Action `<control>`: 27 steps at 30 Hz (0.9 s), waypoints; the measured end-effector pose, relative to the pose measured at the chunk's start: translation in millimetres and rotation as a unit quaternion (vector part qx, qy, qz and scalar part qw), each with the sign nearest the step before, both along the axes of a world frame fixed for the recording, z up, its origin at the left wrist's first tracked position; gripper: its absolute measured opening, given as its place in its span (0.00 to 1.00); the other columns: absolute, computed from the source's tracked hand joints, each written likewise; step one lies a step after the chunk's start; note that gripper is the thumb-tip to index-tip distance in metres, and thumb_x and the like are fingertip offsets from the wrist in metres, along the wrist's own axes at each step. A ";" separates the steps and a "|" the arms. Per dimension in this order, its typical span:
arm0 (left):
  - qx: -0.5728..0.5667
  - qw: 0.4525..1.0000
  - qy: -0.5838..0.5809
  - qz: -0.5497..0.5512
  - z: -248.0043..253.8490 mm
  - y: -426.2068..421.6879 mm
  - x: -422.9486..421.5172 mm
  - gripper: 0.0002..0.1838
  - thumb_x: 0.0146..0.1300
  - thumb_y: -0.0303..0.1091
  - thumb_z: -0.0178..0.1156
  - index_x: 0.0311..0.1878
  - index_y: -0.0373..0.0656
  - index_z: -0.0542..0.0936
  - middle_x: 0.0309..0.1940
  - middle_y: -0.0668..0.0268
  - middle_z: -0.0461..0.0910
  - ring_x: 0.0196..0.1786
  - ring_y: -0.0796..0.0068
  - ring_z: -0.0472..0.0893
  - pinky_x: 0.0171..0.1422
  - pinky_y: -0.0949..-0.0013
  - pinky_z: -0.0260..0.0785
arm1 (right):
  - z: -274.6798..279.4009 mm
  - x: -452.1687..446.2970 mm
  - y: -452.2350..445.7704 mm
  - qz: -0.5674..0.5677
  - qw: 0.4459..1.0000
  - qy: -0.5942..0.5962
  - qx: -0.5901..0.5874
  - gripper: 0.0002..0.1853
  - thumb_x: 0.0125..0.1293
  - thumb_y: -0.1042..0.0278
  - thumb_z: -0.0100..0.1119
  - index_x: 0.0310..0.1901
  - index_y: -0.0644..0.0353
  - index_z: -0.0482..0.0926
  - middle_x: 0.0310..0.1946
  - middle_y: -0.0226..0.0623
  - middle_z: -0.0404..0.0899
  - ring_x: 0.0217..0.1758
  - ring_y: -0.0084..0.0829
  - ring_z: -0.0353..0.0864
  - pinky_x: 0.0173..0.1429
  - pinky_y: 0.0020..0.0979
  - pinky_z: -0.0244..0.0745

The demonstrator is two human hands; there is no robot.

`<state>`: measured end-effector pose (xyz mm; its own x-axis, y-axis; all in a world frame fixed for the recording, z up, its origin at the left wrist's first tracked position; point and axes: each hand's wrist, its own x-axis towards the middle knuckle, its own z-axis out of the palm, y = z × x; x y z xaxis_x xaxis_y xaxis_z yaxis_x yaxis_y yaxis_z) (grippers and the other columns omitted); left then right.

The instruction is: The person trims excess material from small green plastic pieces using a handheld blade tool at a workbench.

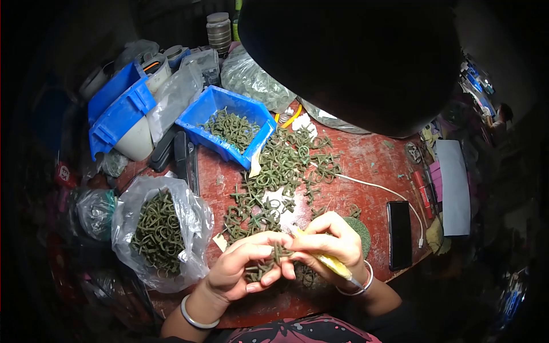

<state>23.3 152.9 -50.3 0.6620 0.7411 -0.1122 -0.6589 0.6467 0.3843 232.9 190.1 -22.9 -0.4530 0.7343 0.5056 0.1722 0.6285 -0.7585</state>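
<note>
Several dark green ring-like pieces [260,271] lie in the curled fingers of my left hand [237,267], one of them pinched upright at the fingertips. My right hand [334,246] is closed around a yellow tool [334,265] with a pale tip, held against the pieces at my left fingertips. The two hands meet just above the front edge of the red table [220,182]. Beyond them spreads a loose heap of similar green pieces [271,166]. A round green pad [358,233] shows partly behind my right hand.
A blue bin [191,123] with green pieces stands behind the heap. At the left is an open plastic bag [197,214] of pieces. A black phone [399,234], a white cable [394,192] and a paper sheet [453,188] lie at the right. A large dark shape covers the upper right.
</note>
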 end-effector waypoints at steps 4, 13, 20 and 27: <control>0.048 0.969 0.214 0.118 16.4 -5.1 16.6 0.20 0.71 0.36 0.47 0.58 0.30 0.69 0.38 0.49 0.80 0.27 0.79 0.73 0.19 0.83 0.62 | 0.4 3.0 4.8 -0.023 0.999 -0.023 -0.007 0.05 0.56 0.77 0.67 0.35 0.61 0.82 0.32 0.36 0.79 0.35 0.31 0.77 0.39 0.29 0.74; 0.055 0.974 0.205 0.081 14.4 -4.1 11.3 0.13 0.71 0.29 0.53 0.56 0.39 0.71 0.37 0.60 0.80 0.28 0.87 0.71 0.22 0.85 0.62 | -2.2 4.9 7.3 -0.011 0.999 -0.027 -0.024 0.04 0.56 0.77 0.67 0.33 0.62 0.82 0.31 0.37 0.81 0.34 0.33 0.78 0.39 0.31 0.74; 0.039 0.979 0.185 0.071 14.1 -5.3 10.2 0.10 0.70 0.28 0.54 0.53 0.38 0.73 0.31 0.69 0.74 0.29 0.86 0.72 0.23 0.85 0.62 | -3.1 1.0 -0.6 -0.068 0.995 -0.040 0.065 0.08 0.52 0.73 0.72 0.34 0.60 0.83 0.27 0.34 0.76 0.28 0.30 0.74 0.33 0.30 0.71; 0.061 0.963 0.220 0.141 19.3 -3.6 10.1 0.14 0.68 0.25 0.56 0.55 0.35 0.73 0.36 0.65 0.77 0.32 0.84 0.75 0.24 0.84 0.65 | -4.6 10.8 -5.1 -0.013 0.991 0.134 -0.006 0.16 0.55 0.70 0.71 0.45 0.64 0.81 0.28 0.39 0.80 0.29 0.32 0.78 0.34 0.30 0.73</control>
<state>33.4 149.3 -31.0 0.3400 0.9103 -0.2362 -0.5576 0.3974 0.7288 243.7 185.0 -27.5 -0.2845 0.7514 0.5954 -0.0192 0.6165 -0.7871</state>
